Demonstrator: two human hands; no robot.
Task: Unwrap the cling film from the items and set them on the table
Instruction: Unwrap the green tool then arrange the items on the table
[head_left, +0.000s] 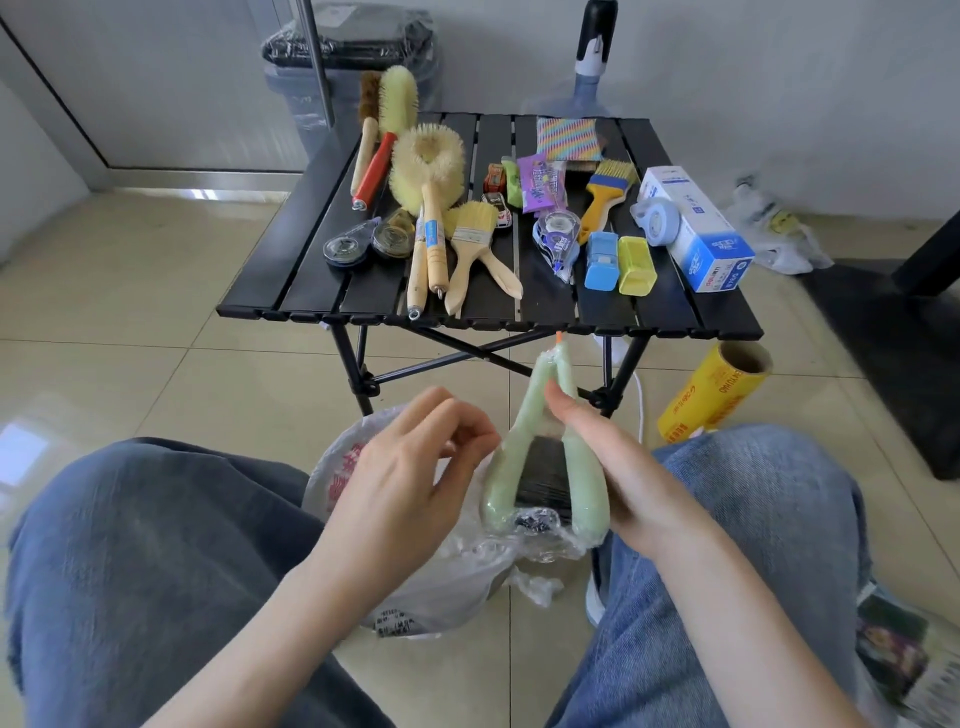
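One black slatted table (691, 306) carries two round bristle brushes, three flat paintbrushes and four correction-tape dispensers among other clutter. Between the person's knees, one pale green wrapped brush (545, 457) is held above a plastic bag (415, 592). The right hand (618, 467) lies flat-fingered against its side; the left hand (410, 467) pinches cling film (540, 551), barely visible. The brush's dark bristles blur under the wrap.
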